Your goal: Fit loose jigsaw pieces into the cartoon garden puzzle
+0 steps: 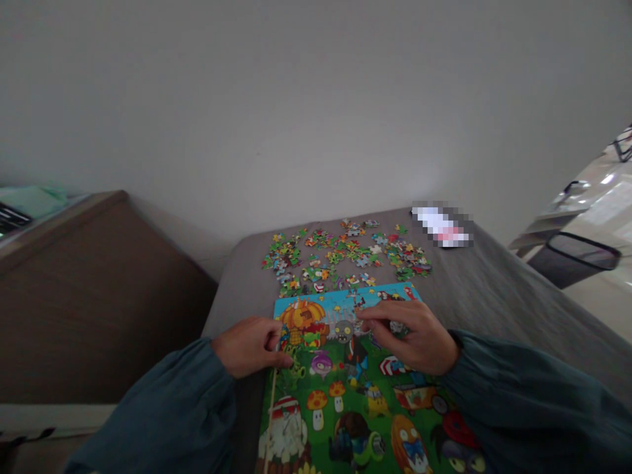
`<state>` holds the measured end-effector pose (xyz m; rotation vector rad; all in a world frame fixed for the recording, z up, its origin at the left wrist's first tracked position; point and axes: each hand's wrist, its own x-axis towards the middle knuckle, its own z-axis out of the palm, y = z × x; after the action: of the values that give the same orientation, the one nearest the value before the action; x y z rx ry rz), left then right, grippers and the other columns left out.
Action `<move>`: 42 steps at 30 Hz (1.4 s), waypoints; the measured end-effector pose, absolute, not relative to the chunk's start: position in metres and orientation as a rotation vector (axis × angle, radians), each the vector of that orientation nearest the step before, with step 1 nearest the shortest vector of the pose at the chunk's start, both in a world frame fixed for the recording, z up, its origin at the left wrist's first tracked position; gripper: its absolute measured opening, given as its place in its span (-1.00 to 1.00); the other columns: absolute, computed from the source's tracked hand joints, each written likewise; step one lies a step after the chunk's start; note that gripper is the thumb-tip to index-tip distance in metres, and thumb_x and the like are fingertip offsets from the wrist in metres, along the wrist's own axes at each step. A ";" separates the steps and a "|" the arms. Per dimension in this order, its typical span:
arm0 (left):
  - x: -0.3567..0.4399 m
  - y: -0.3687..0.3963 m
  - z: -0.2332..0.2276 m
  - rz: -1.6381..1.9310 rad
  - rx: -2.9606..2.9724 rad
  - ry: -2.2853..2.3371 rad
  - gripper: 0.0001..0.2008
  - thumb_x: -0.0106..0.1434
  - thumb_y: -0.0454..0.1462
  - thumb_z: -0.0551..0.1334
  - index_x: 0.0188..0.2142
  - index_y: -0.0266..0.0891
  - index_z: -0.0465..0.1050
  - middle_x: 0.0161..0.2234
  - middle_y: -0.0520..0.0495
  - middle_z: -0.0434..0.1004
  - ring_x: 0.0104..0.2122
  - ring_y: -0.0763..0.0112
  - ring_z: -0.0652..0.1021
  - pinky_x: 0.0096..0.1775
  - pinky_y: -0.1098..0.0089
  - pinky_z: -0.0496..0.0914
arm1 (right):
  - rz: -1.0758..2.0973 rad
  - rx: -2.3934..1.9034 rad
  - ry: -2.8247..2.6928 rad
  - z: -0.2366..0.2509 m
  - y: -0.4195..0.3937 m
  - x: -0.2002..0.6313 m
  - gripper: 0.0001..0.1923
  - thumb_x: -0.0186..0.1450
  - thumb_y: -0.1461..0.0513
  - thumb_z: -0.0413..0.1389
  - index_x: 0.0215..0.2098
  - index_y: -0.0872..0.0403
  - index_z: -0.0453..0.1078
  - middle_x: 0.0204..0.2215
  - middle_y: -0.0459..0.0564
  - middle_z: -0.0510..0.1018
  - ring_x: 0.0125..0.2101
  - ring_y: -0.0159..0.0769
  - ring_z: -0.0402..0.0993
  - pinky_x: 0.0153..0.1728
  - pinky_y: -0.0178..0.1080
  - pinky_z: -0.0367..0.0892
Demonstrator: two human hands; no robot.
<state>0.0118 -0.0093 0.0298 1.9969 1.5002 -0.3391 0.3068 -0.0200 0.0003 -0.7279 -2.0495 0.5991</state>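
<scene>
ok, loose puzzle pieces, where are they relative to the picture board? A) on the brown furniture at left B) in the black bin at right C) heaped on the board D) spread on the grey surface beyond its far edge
D: the loose pieces lie scattered on the grey surface just past the far edge of the picture board, not on it.

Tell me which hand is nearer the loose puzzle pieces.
Right. The right hand lies on the puzzle board just below the loose puzzle pieces; the left hand grips the board's left edge, slightly farther back.
</scene>
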 end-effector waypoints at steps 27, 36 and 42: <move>-0.004 -0.012 0.028 -0.406 1.937 1.444 -0.58 -0.04 0.01 0.30 -0.53 -0.18 0.12 -0.60 0.17 0.16 -0.54 0.49 0.21 -0.54 0.44 0.01 | 0.592 -0.686 -2.052 0.001 -0.020 0.307 -0.77 0.25 0.38 0.05 -0.15 0.10 0.45 -0.44 -0.09 0.59 -0.48 -0.43 0.51 -0.38 -0.35 0.43; -0.008 -0.010 0.024 -0.340 1.902 1.427 -0.56 -0.04 0.00 0.32 -0.54 -0.17 0.10 -0.60 0.17 0.16 -0.54 0.49 0.22 -0.54 0.44 0.02 | 0.580 -0.677 -2.043 0.001 -0.019 0.305 -0.77 0.24 0.39 0.06 -0.16 0.11 0.46 -0.44 -0.09 0.60 -0.49 -0.45 0.50 -0.38 -0.35 0.43; -0.008 -0.010 0.025 -0.328 1.901 1.427 -0.57 -0.04 0.00 0.32 -0.53 -0.17 0.11 -0.60 0.16 0.17 -0.53 0.48 0.22 -0.53 0.44 0.02 | 0.570 -0.687 -2.056 0.002 -0.019 0.306 -0.77 0.25 0.39 0.05 -0.17 0.12 0.46 -0.45 -0.08 0.59 -0.50 -0.44 0.50 -0.39 -0.35 0.43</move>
<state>-0.0078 -0.0098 0.0251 1.9015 1.4272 -0.3285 0.3057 -0.0192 0.0021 -0.6871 -2.0559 0.5697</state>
